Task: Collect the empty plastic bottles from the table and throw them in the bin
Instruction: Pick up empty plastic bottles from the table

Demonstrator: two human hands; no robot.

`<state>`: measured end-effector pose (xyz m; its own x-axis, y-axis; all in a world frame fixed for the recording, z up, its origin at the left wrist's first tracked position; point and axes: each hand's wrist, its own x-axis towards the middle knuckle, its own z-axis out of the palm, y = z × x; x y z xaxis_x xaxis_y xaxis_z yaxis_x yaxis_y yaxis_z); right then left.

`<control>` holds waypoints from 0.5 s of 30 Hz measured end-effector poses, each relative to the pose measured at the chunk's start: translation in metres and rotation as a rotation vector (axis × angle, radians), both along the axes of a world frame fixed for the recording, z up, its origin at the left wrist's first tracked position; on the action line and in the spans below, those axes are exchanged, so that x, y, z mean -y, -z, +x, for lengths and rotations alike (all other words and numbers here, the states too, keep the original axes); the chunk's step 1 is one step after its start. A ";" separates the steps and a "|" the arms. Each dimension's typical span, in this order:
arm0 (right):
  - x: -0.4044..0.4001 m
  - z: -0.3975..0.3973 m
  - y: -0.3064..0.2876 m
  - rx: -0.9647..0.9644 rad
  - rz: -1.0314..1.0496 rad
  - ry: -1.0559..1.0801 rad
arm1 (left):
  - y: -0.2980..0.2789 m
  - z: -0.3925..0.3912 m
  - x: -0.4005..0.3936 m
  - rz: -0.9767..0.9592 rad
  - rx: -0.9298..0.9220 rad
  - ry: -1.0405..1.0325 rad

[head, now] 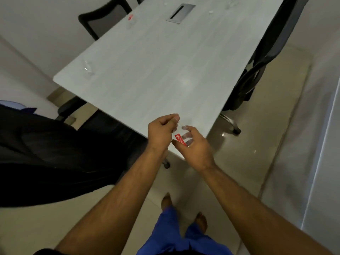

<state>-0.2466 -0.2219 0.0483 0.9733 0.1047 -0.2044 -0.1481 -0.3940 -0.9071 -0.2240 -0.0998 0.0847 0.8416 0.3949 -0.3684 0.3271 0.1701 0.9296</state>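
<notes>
Your two forearms are reaching up from the bottom of the frame and meeting over the near corner of the tabletop (147,70). Your right hand (195,148) is curling around a clear bottle (184,138) with a red label, gripping it just above the corner. Your left hand (161,131) is closing in a loose fist, fingertips pinching at the bottle's top. Farther off, another bottle (88,68) is lying near the tabletop's left corner, and a red-labelled one (131,20) is sitting toward the upper middle.
</notes>
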 end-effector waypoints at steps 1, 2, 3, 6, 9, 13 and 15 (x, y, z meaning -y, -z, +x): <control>-0.009 -0.008 -0.002 -0.004 0.009 -0.004 | -0.001 -0.011 -0.003 -0.016 -0.008 -0.084; -0.016 -0.015 -0.004 -0.003 0.008 -0.011 | -0.002 -0.019 -0.006 -0.025 -0.017 -0.153; -0.025 -0.023 -0.008 0.016 -0.006 -0.030 | -0.004 -0.030 -0.012 -0.030 -0.016 -0.214; -0.049 -0.047 -0.018 0.132 -0.099 -0.082 | -0.015 -0.061 -0.033 -0.021 0.019 -0.328; -0.077 -0.074 -0.030 0.220 -0.131 -0.141 | -0.035 -0.100 -0.059 0.022 0.068 -0.403; -0.115 -0.117 -0.054 0.263 0.075 -0.276 | -0.066 -0.161 -0.098 -0.020 0.171 -0.401; -0.144 -0.147 -0.067 0.118 0.279 -0.344 | -0.081 -0.204 -0.131 -0.060 0.219 -0.378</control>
